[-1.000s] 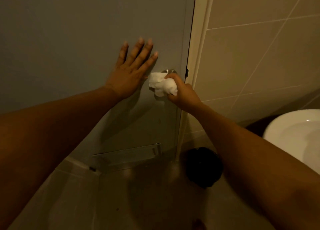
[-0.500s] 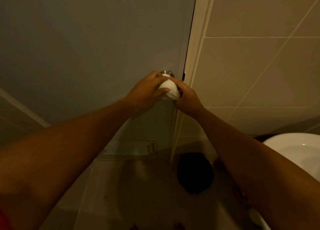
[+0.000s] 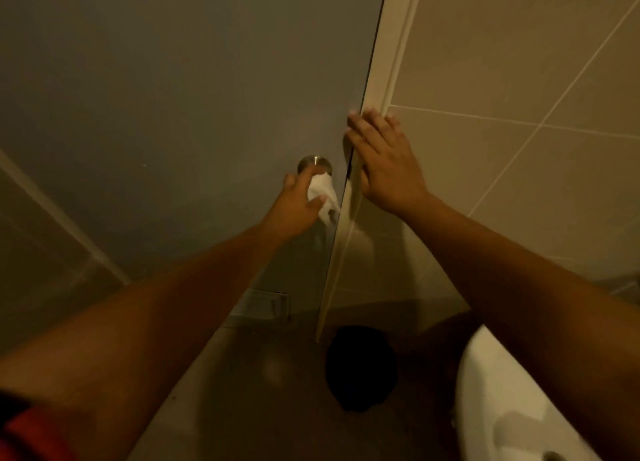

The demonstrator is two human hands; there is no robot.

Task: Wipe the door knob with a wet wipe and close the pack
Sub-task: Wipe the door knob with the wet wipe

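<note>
Door knob under wet wipe pinched by left hand fingers, right hand spread on door frame

Round metal door knob, crumpled white wet wipe pressed against it.

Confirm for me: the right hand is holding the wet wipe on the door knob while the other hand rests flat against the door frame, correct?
Hands are swapped. In the head view, the left hand holds the wet wipe on the door knob; the right hand rests flat against the door frame.
</note>
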